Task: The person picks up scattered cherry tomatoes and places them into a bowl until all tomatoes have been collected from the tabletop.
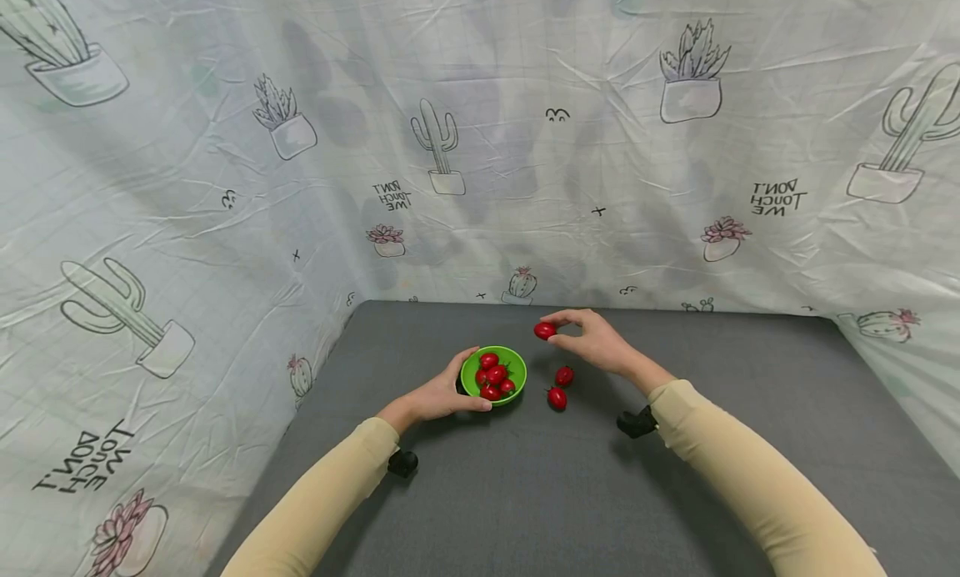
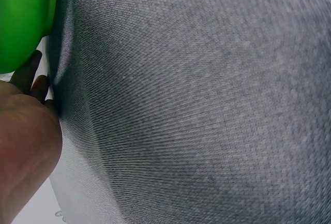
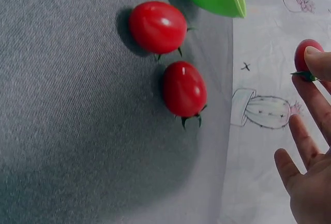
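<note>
A green bowl (image 1: 522, 388) with several red cherry tomatoes (image 1: 495, 374) in it stands on the grey table. My left hand (image 1: 441, 395) holds the bowl from its left side, thumb at the near rim and fingers round the far side; in the left wrist view the fingers reach under the bowl's green wall (image 2: 23, 17). Up and to the right of the bowl, my right hand (image 1: 596, 342) pinches a cherry tomato (image 3: 305, 53) between thumb and index finger, its other fingers spread. Two more cherry tomatoes (image 3: 158, 27) lie on the table between the bowl and the right forearm.
The grey table (image 1: 510, 494) ends at the back and left against a pale curtain (image 1: 510, 143) printed with potted cacti. A black wrist device (image 1: 636, 423) sits under the right sleeve, another (image 1: 402, 463) under the left.
</note>
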`<state>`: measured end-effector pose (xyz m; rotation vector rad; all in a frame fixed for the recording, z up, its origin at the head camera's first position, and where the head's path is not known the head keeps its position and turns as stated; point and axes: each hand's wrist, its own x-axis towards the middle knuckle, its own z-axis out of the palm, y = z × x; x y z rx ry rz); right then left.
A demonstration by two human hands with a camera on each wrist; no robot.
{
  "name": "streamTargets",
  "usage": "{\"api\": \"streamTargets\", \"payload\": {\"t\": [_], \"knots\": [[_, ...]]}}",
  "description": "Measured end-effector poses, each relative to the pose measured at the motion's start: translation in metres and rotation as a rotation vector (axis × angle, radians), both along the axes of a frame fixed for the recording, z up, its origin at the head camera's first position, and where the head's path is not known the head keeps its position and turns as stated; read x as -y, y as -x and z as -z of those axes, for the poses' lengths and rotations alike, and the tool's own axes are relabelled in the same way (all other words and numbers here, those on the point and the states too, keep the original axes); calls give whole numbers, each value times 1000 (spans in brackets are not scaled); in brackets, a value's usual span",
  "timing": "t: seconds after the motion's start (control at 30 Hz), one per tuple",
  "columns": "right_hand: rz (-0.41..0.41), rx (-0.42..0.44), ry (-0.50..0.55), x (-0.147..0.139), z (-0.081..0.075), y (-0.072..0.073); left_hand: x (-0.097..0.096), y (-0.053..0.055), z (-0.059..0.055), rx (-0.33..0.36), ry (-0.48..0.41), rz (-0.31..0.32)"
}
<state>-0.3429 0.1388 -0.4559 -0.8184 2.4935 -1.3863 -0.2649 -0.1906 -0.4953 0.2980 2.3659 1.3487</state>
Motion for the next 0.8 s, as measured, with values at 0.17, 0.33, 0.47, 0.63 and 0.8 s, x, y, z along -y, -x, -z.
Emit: {"api": "streamTargets", "payload": {"t": [0.17,0.33,0.47,0.63,0.8], "knots": [[-15,-6,-13,6,-2,-3,0,0,1,1,-9,6],[-26,-16,-45,11,-2,-7,0,0,1,3,-6,3],[-25,-17,-64,17,-3,-9,-1,0,0,6,5,-5],[-33,-23,-73,23,-5,-13,-2,0,-2,10,15,-3],[-56,-29,-98,27,-3,-13,-2,0,-2,15,13,1]]}}
